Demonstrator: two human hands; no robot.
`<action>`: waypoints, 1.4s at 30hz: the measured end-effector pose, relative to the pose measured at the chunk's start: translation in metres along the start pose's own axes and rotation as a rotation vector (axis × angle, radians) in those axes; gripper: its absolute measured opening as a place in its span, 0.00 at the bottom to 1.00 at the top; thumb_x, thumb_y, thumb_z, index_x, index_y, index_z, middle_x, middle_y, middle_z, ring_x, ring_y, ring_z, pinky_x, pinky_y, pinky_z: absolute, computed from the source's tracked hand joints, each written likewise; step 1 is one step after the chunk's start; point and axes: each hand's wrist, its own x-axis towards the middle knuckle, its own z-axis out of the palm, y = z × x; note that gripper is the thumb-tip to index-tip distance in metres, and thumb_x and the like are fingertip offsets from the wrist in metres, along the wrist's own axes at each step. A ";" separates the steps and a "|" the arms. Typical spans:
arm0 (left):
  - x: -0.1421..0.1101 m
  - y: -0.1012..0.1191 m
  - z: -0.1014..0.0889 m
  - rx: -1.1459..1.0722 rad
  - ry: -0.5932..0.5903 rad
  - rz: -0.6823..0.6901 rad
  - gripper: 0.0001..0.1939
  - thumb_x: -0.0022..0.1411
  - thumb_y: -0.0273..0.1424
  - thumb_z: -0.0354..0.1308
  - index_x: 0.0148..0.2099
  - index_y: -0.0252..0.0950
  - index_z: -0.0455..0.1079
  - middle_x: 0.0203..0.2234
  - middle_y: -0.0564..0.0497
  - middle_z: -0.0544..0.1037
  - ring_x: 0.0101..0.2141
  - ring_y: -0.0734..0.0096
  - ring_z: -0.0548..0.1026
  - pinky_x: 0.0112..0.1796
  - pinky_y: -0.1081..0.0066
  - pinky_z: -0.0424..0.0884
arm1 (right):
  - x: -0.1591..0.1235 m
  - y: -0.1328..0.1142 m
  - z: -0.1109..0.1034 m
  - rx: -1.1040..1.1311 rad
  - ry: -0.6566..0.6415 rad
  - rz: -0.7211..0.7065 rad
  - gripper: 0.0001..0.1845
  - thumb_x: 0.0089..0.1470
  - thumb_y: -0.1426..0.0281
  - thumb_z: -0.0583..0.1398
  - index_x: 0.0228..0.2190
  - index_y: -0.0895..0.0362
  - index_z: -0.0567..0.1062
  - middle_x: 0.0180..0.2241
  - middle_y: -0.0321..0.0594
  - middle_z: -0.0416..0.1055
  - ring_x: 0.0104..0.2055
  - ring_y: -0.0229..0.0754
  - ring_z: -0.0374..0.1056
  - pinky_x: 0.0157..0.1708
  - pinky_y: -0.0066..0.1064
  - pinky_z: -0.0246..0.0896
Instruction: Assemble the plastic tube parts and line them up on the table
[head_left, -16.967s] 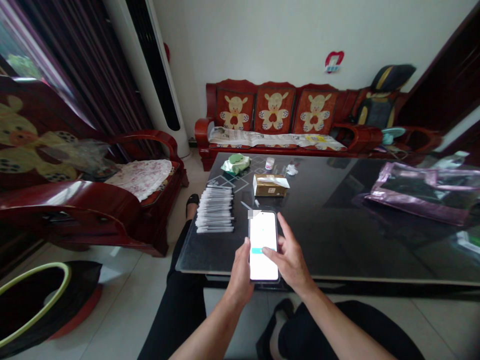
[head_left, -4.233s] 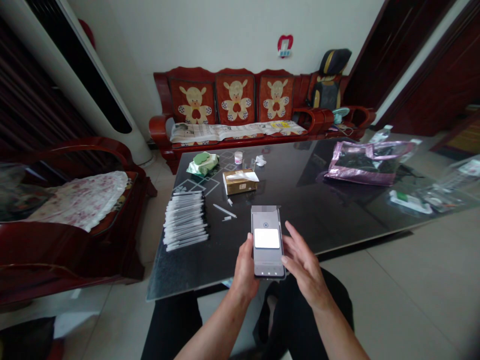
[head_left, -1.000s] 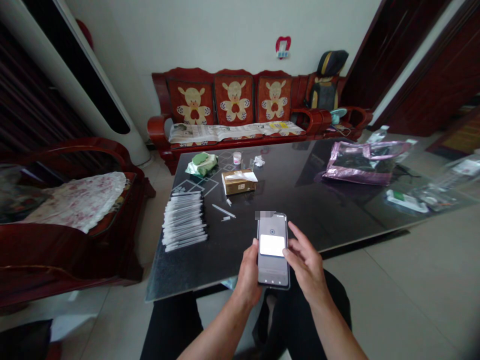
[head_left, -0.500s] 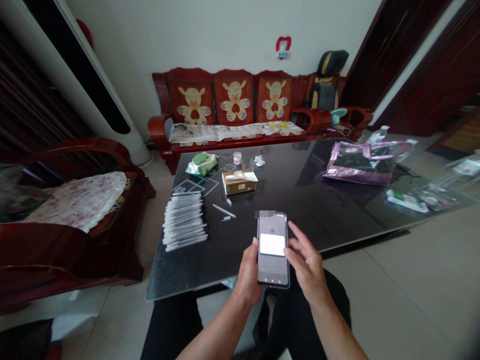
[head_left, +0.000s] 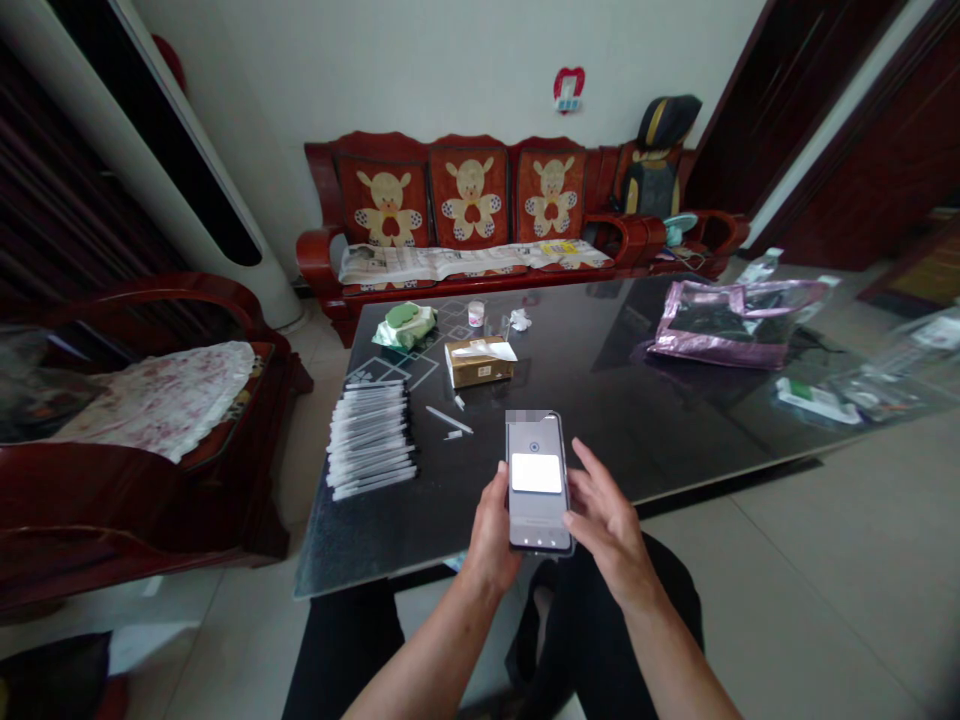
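A smartphone (head_left: 535, 520) with a lit screen and a white box across its middle is upright over the table's front edge. My left hand (head_left: 492, 535) is closed round its left side, thumb along the edge and the other fingers hidden behind. On the other side, my right hand (head_left: 609, 530) is open, its fingers apart and stretched forward. The right thumb tip is at the phone's lower right edge; whether it touches the glass I cannot tell. To the left lies a row of white pens (head_left: 371, 440) with black ends, with a single pen (head_left: 448, 419) beside it.
On the dark glass table (head_left: 600, 390) stand a tissue box (head_left: 480, 372), a green wipes pack (head_left: 405, 327), a small white cup (head_left: 475, 314) and crumpled tissue (head_left: 520, 320). A pink-edged clear bag (head_left: 720, 350) is at the right. A wooden sofa (head_left: 457, 270) stands behind.
The phone has shifted slightly left and up in my left hand. My right thumb has moved down from beside the white box to the phone's lower right edge.
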 end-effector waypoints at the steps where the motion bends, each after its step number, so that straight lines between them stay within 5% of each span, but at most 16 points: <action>1: 0.001 0.001 0.000 0.002 0.004 0.008 0.27 0.58 0.47 0.57 0.47 0.27 0.74 0.39 0.39 0.80 0.37 0.56 0.78 0.40 0.64 0.71 | 0.000 0.000 0.000 0.007 -0.024 0.005 0.43 0.51 0.66 0.62 0.64 0.52 0.50 0.57 0.48 0.64 0.57 0.53 0.62 0.57 0.48 0.54; 10: 0.005 0.000 -0.002 0.017 0.027 0.069 0.27 0.57 0.48 0.58 0.46 0.28 0.74 0.38 0.40 0.80 0.37 0.56 0.79 0.40 0.64 0.71 | -0.003 0.010 -0.002 0.006 -0.074 0.009 0.45 0.50 0.70 0.61 0.64 0.49 0.48 0.65 0.42 0.49 0.66 0.52 0.46 0.62 0.50 0.44; 21: 0.003 0.001 -0.002 -0.016 0.009 0.025 0.27 0.58 0.47 0.57 0.47 0.28 0.74 0.39 0.39 0.80 0.37 0.56 0.79 0.40 0.64 0.71 | -0.001 -0.004 0.000 0.054 -0.085 0.028 0.44 0.51 0.68 0.61 0.65 0.51 0.48 0.61 0.47 0.58 0.62 0.53 0.56 0.61 0.50 0.46; 42: 0.004 -0.001 -0.006 -0.015 -0.009 0.029 0.28 0.58 0.48 0.57 0.50 0.28 0.72 0.38 0.40 0.80 0.38 0.55 0.78 0.40 0.63 0.71 | -0.002 -0.006 0.000 0.036 -0.091 0.025 0.44 0.51 0.67 0.61 0.65 0.51 0.48 0.60 0.48 0.59 0.61 0.53 0.57 0.60 0.50 0.47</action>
